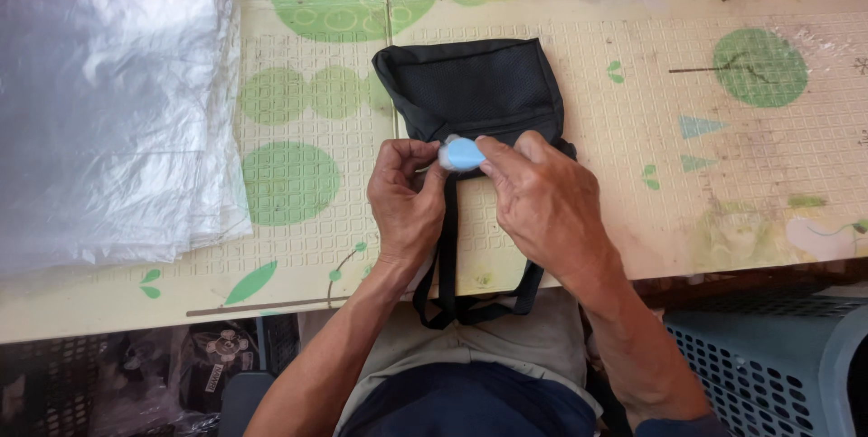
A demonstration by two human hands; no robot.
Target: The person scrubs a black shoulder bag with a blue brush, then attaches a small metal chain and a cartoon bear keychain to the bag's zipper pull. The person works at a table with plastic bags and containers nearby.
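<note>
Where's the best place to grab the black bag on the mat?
Probably the straps: they hang free over the table's near edge, so fingers can hook under them from the person's side. The bag body lies flat, and both hands cover its lower edge with a blue tool.

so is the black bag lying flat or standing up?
Flat. The black bag lies spread on the table mat, its straps hanging over the near edge.

Patterned table [723, 184] carries black bag [470, 84], stack of clear plastic bags [108, 103] at left.
</note>
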